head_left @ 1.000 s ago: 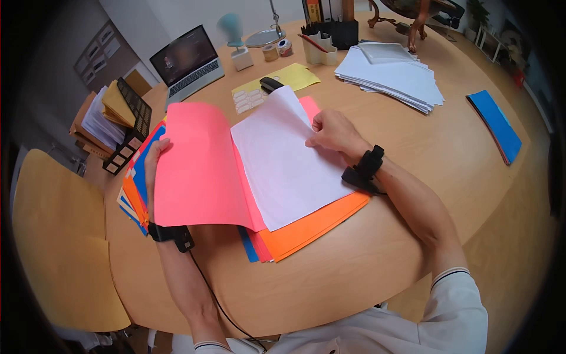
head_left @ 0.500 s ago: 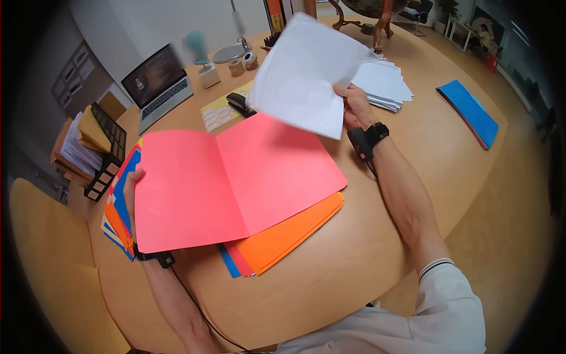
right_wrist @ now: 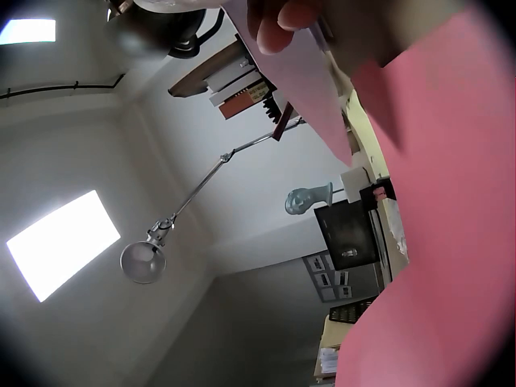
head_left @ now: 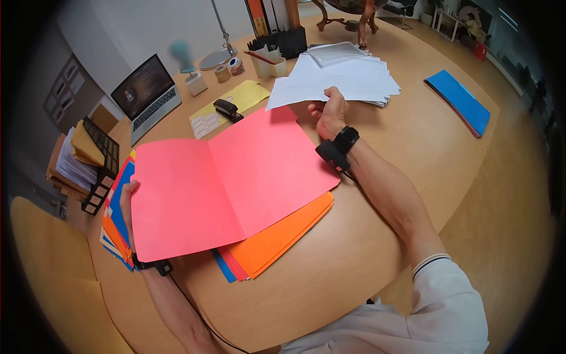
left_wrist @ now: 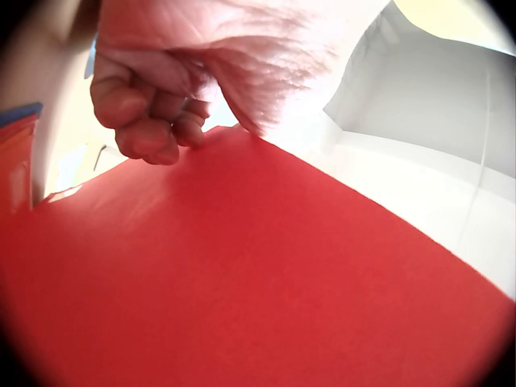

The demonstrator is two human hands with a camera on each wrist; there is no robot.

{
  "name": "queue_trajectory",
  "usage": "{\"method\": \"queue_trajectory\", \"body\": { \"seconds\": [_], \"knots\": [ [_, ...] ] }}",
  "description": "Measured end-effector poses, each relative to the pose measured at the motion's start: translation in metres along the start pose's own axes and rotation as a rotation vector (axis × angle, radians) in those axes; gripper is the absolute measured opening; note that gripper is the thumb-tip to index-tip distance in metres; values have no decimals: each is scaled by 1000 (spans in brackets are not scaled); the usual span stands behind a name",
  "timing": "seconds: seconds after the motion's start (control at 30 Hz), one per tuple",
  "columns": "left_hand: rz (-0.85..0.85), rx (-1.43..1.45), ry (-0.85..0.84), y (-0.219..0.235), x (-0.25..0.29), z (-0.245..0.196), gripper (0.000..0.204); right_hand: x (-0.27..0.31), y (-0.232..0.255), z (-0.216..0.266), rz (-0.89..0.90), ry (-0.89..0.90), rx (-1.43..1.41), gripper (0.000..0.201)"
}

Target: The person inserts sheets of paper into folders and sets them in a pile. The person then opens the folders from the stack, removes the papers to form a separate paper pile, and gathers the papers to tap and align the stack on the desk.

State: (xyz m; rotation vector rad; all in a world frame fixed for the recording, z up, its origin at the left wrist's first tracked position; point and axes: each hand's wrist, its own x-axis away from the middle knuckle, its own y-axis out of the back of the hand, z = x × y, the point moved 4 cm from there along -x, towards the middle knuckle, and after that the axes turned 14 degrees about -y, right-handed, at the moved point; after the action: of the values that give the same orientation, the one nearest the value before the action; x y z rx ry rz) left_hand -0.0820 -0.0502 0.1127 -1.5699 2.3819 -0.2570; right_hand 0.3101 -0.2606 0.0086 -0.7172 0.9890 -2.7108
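An opened pink folder lies over a fanned stack of orange folders in the head view. My left hand grips its left edge, thumb on top; the left wrist view shows the hand with curled fingers at the folder's edge. With thumb above and fingers beneath, my right hand holds white paper by its near edge, over the white paper pile. The right wrist view catches fingertips against the paper and the pink folder alongside.
Behind the folder are a stapler, a yellow sheet and a laptop. Coloured folders and a file rack stand at left. A pen holder is at the back, blue folders at far right.
My right hand has lifted the white paper out of the pink folder and carried it back over the white pile. The left hand still holds the folder's left edge. The head view has shifted.
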Motion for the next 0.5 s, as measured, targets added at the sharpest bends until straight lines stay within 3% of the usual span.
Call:
{"method": "queue_trajectory", "body": {
  "seconds": [0.2, 0.4, 0.5],
  "knots": [
    [114, 56, 65, 4, -4, -1, 17, -14, 14, 17, -99, 62, -40, 25],
    [86, 82, 83, 6, -8, 5, 17, -57, 32, 28, -73, -87, -71, 23],
    [139, 76, 87, 9, -14, 9, 20, -83, 40, 29, 51, -105, -35, 18]
  ]
}}
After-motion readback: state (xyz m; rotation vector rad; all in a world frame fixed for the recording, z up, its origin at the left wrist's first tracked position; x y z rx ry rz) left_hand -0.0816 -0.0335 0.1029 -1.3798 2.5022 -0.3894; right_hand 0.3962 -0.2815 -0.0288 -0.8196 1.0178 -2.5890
